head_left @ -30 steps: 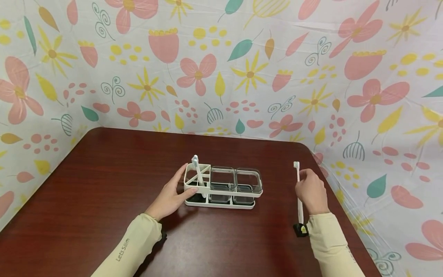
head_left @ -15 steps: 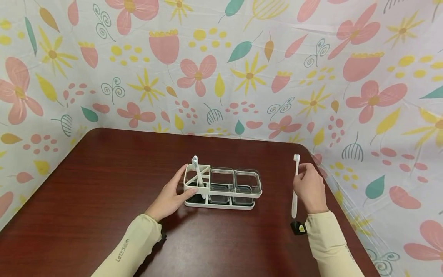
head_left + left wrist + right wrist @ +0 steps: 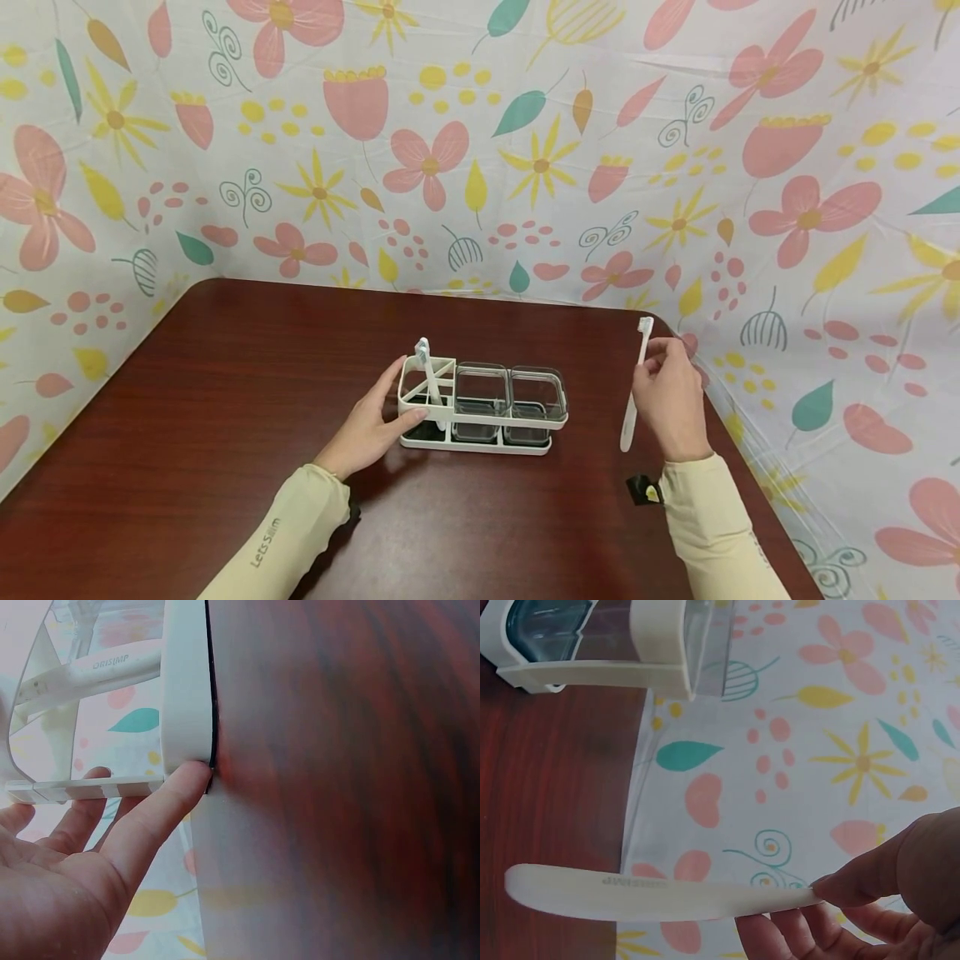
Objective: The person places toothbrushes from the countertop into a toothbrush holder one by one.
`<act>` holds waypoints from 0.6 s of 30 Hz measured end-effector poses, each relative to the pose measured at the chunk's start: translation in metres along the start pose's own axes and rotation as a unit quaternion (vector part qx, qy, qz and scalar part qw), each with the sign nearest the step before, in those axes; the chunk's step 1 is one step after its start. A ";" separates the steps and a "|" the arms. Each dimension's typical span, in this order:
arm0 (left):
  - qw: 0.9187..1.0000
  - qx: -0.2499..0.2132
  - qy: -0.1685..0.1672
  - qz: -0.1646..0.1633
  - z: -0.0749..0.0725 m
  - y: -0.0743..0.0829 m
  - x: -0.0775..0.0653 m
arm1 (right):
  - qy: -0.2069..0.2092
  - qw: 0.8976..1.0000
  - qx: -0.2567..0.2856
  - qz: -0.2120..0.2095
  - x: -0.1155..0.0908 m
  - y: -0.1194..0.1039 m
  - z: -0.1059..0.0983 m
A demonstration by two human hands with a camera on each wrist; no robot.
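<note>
Left hand [image 3: 369, 427] clamps one holder [image 3: 487, 417]: two cups [image 3: 537, 394], one toothbrush [image 3: 431, 377], table [image 3: 255, 375] below, flowered cloth [image 3: 480, 217] behind; right hand [image 3: 672, 402] pinches second toothbrush [image 3: 630, 420].

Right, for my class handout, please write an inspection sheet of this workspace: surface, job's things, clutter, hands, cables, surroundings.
Surface: dark reddish-brown table
Job's things: white rack with two clear containers; one toothbrush leaning in its left section; second toothbrush outside the rack
Clutter: nothing seen
Hands: left hand holds rack's left end; right hand pinches second toothbrush
Cables: nothing seen
Surroundings: floral-patterned sheet behind the table
</note>
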State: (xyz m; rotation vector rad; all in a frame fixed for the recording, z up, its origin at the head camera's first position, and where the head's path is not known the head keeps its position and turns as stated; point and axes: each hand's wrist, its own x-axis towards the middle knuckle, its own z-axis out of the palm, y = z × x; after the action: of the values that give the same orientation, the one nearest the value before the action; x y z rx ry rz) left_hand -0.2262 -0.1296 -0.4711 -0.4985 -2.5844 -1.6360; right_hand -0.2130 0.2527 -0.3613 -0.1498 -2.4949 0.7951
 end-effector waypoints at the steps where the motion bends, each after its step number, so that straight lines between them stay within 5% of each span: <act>1: 1.000 0.000 0.000 0.000 0.000 0.000 0.000 | 0.001 1.000 0.003 -0.002 0.000 -0.001 0.000; 18: 1.000 -0.005 -0.003 -0.002 0.000 0.002 0.000 | 0.040 0.998 0.049 0.003 0.000 -0.026 -0.005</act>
State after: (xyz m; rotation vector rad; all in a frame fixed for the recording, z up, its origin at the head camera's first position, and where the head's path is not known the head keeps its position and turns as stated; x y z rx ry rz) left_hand -0.2251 -0.1289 -0.4692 -0.5005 -2.5832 -1.6527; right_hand -0.2097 0.2336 -0.3428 -0.1525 -2.3763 0.8953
